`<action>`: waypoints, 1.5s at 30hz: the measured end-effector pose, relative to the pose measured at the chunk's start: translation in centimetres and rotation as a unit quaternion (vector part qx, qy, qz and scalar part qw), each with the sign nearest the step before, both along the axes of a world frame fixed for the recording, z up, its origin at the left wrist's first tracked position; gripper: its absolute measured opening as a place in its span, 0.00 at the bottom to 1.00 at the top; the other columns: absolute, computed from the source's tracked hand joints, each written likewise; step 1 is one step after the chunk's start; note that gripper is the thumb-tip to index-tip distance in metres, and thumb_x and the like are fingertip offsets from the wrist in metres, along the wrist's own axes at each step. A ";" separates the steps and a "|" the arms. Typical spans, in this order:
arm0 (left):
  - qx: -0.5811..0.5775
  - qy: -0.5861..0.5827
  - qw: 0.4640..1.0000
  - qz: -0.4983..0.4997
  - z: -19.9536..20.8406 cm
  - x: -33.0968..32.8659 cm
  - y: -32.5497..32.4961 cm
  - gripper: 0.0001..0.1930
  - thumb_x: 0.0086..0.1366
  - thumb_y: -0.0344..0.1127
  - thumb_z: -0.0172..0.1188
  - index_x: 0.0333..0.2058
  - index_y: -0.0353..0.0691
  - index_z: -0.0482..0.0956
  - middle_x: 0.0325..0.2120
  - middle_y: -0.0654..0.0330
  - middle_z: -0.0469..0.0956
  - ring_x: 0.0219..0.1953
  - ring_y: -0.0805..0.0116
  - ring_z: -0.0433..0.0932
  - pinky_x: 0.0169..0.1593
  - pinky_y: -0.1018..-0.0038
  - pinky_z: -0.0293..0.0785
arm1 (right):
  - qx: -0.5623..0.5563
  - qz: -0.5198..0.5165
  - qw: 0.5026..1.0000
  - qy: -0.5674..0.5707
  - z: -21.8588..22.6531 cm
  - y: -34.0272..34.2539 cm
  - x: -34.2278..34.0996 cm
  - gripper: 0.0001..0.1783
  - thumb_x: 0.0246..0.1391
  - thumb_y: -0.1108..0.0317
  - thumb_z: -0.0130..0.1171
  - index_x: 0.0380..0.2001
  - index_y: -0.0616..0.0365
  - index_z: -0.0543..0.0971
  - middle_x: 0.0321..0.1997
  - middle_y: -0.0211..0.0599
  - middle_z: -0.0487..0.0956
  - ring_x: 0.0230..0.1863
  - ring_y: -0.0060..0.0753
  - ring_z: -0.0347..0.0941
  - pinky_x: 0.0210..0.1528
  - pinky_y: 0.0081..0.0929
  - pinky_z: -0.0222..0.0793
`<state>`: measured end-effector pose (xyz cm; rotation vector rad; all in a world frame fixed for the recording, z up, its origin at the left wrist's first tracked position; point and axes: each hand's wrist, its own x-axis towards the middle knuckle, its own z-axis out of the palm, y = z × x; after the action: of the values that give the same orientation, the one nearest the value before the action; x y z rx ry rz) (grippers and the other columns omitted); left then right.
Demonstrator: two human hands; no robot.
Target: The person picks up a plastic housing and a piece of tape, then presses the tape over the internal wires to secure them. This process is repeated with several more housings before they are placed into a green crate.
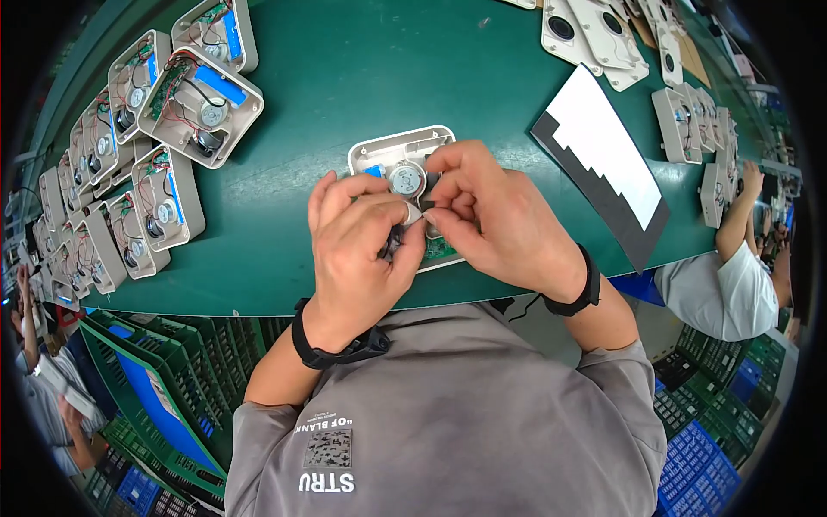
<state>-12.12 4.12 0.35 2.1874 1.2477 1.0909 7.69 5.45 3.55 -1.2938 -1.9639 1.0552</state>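
Observation:
An open off-white plastic housing (401, 138) lies on the table in front of me. Inside it are a round silver motor (407, 179), part of a blue component (374, 171) and a green circuit board (439, 248). My left hand (357, 241) is over the left half of the housing, thumb and forefinger pinched around a small white piece (413, 213) below the motor. My right hand (504, 220) reaches in from the right, its thumb and forefinger pinched beside that piece; what they hold is too small to tell. My fingers hide much of the housing's inside.
Several similar housings (202, 108) with wires and blue parts stand at the left. A black-and-white sheet (603, 155) lies at right, with pale panels (594, 34) beyond it. More housings (680, 125) sit far right near another person (724, 284). Green crates (172, 370) stand below the table edge.

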 end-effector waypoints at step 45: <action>-0.142 -0.029 0.989 -0.009 0.8 0.0 -0.2 0.06 0.63 0.29 0.67 0.35 0.32 0.84 0.59 0.45 0.78 0.66 0.40 0.67 0.67 0.52 0.64 | 0.098 -0.007 0.994 0.056 -1.6 -1.0 0.4 0.08 0.54 0.84 0.65 0.37 0.63 0.81 0.37 0.40 0.83 0.34 0.40 0.81 0.33 0.29 0.76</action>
<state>-12.08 3.87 1.20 1.9365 1.2689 0.9003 8.07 4.47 1.98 -1.1173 -1.9173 0.8844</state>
